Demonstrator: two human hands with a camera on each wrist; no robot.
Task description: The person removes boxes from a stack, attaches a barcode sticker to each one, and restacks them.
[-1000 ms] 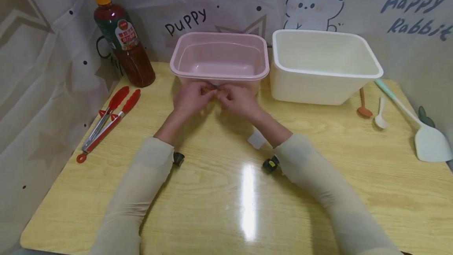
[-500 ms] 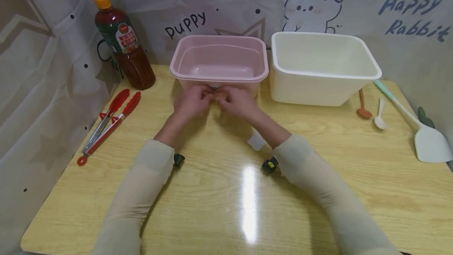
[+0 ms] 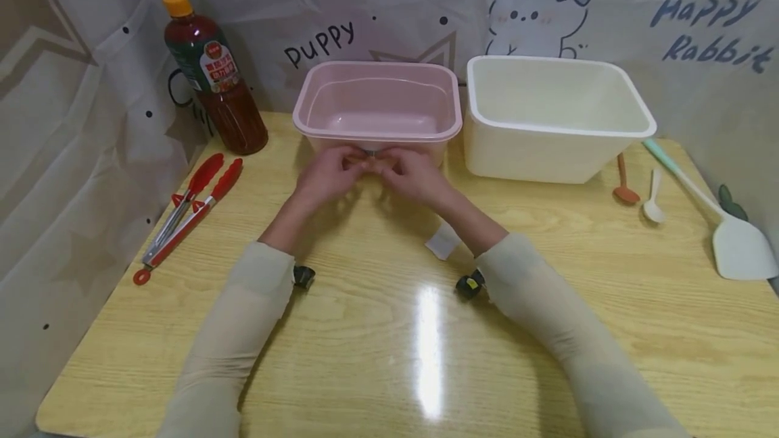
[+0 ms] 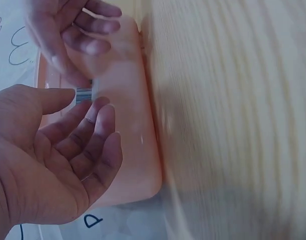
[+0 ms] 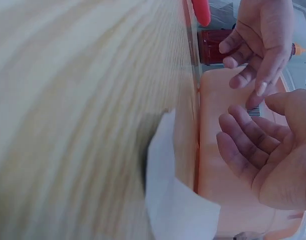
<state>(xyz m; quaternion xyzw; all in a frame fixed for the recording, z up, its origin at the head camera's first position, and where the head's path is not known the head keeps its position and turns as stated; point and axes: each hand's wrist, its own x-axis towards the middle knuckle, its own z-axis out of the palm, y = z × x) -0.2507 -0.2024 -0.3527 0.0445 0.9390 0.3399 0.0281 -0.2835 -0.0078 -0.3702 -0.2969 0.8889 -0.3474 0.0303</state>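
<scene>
A small barcode label (image 3: 370, 153) lies between both hands, right at the front wall of the pink bin (image 3: 377, 134). My left hand (image 3: 325, 176) pinches its left end with thumb and forefinger; the label's striped face shows between those fingertips in the left wrist view. From the other side, my right hand (image 3: 418, 178) grips the right end the same way, its remaining fingers loosely curled. The fingertips of the two hands nearly meet and cover part of the label. In the right wrist view, the label (image 5: 253, 111) shows as a striped patch.
A white bin (image 3: 529, 154) stands right of the pink one. Red tongs (image 3: 189, 211) and a sauce bottle (image 3: 222, 93) are at left. A scrap of white paper (image 3: 443, 242) lies below my right wrist. Two small spoons (image 3: 653, 210) and a spatula (image 3: 739, 245) lie at right.
Both hands stay at the pink bin's front wall. Their wrists have spread slightly apart, with small shifts of the fingertips around the label. The camera view has tilted up slightly.
</scene>
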